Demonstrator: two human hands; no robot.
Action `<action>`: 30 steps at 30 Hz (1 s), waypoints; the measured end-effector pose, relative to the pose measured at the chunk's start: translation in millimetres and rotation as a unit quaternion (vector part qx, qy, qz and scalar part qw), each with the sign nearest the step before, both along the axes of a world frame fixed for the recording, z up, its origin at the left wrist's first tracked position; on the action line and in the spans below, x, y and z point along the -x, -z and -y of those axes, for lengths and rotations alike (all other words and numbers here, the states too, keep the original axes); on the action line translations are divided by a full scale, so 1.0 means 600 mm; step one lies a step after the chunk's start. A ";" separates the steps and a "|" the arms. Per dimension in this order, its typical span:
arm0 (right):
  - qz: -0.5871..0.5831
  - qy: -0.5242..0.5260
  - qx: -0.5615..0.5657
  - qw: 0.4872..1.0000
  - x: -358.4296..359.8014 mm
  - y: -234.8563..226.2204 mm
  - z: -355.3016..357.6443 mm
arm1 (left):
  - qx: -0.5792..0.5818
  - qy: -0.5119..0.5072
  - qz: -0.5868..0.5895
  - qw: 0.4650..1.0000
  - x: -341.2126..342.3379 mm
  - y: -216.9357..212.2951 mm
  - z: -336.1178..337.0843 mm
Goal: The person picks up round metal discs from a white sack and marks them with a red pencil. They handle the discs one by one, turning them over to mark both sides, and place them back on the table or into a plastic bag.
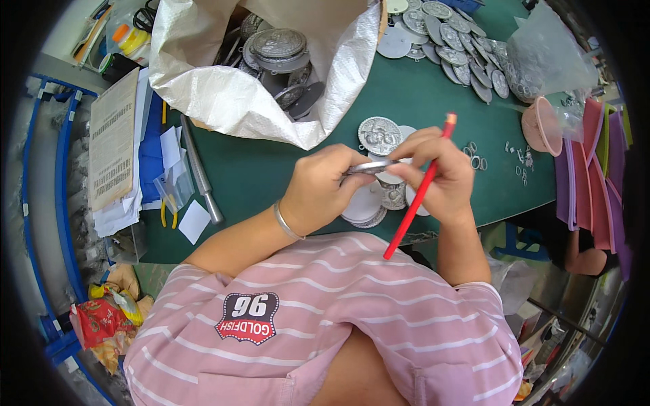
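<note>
My left hand (317, 181), with a bangle on its wrist, pinches a round silver-coloured metal medallion (371, 167) by its rim, tilted almost edge-on. My right hand (441, 169) is closed around a red pencil (421, 197), which slants down toward my shirt. Its thumb and fingertips also meet the medallion's right edge; whether a small part is pinched there cannot be made out. Beneath both hands lie several more medallions, one with an embossed face (380, 136) and another plain side up (365, 201). Loose metal rings (476, 157) lie right of my right hand.
A white sack (223, 108) holding medallions stands at the far left of the green table (257, 169). A medallion pile (447, 40), clear bag (547, 54) and pink cup (542, 125) are far right. A tapered metal rod (198, 166) and yellow-handled tool (169, 215) lie left.
</note>
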State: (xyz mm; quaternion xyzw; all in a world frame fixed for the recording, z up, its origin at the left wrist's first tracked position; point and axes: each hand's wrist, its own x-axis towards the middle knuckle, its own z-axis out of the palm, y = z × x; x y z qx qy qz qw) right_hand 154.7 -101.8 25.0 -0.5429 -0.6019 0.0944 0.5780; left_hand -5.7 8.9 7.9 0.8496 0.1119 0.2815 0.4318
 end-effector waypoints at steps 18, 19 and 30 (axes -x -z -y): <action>-0.226 0.145 -0.003 0.963 0.073 0.017 0.016 | -0.011 0.016 0.195 0.981 0.002 0.044 -0.006; -0.220 0.176 0.039 0.959 0.070 0.015 0.008 | -0.033 0.011 0.198 0.979 0.002 0.041 -0.005; -0.698 -0.051 0.134 0.702 0.037 0.067 0.008 | -0.028 -0.023 0.175 0.984 0.000 0.027 -0.001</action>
